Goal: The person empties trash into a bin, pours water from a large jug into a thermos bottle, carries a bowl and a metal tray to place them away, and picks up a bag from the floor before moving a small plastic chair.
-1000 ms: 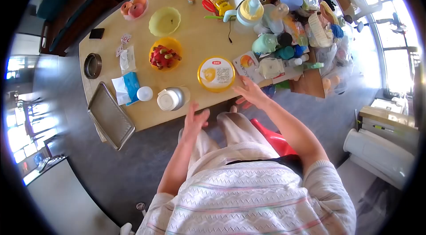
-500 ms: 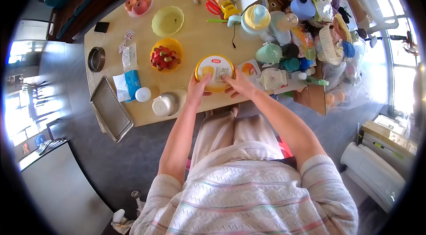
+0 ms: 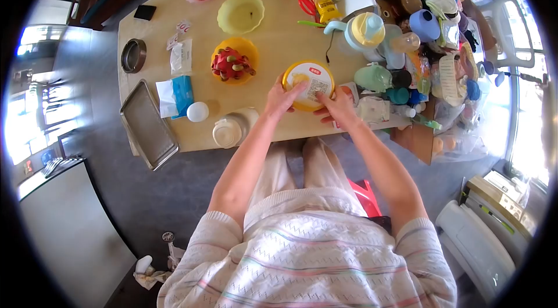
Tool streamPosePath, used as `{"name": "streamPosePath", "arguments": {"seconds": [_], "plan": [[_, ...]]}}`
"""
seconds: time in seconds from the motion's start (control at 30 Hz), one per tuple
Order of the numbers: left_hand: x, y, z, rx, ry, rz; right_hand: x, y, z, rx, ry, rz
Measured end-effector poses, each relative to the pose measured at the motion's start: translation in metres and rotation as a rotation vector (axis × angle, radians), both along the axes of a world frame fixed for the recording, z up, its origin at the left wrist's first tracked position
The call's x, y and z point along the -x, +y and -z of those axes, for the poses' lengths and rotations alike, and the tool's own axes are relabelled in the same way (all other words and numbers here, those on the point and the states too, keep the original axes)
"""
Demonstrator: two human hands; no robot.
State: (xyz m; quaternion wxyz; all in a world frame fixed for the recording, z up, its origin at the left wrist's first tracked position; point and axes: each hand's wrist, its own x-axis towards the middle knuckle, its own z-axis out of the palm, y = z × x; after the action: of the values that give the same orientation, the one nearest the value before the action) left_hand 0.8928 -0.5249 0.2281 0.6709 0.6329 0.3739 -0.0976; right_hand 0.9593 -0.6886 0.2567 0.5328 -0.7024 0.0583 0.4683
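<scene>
Head view: my left hand (image 3: 281, 99) and right hand (image 3: 340, 108) are clamped on opposite sides of the yellow-rimmed tub (image 3: 309, 82), thumbs on top. Tub position: right of the orange bowl (image 3: 235, 43), nearer me, over the bench (image 3: 285, 35); base contact, cannot tell. Orange bowl contains a dragon fruit (image 3: 231, 65); pale green bowl (image 3: 240, 13) just beyond it.

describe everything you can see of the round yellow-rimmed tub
The round yellow-rimmed tub looks like plastic, its white lid printed with a red label, yellow picture and QR code. Closed and lid up, it is held over the table between the left hand and right hand, thumbs on top. Whether it is lifted is unclear.
</scene>
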Motion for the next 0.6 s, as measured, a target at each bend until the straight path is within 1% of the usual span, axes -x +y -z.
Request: {"name": "streamPosePath", "arguments": {"seconds": [0.07, 0.13, 0.27, 0.4, 0.47, 0.6], "plan": [[0.003, 0.001, 0.000, 0.013, -0.002, -0.021, 0.000, 0.002, 0.000, -0.002, -0.009, -0.009], [-0.002, 0.003, -0.001, -0.029, -0.013, 0.000, -0.002, 0.003, 0.003, -0.009, -0.018, 0.005], [-0.027, 0.005, -0.003, -0.084, -0.027, 0.049, -0.021, 0.002, 0.014, 0.004, -0.042, 0.056], [-0.054, 0.002, -0.003, -0.083, -0.031, 0.087, -0.042, 0.000, -0.003, 0.021, -0.023, 0.036], [-0.062, -0.001, -0.003, -0.111, -0.001, 0.091, -0.051, -0.004, 0.006, 0.019, 0.000, 0.059], [-0.067, 0.002, 0.005, -0.101, -0.031, 0.108, -0.054, -0.003, 0.006, 0.016, 0.017, 0.074]]}}
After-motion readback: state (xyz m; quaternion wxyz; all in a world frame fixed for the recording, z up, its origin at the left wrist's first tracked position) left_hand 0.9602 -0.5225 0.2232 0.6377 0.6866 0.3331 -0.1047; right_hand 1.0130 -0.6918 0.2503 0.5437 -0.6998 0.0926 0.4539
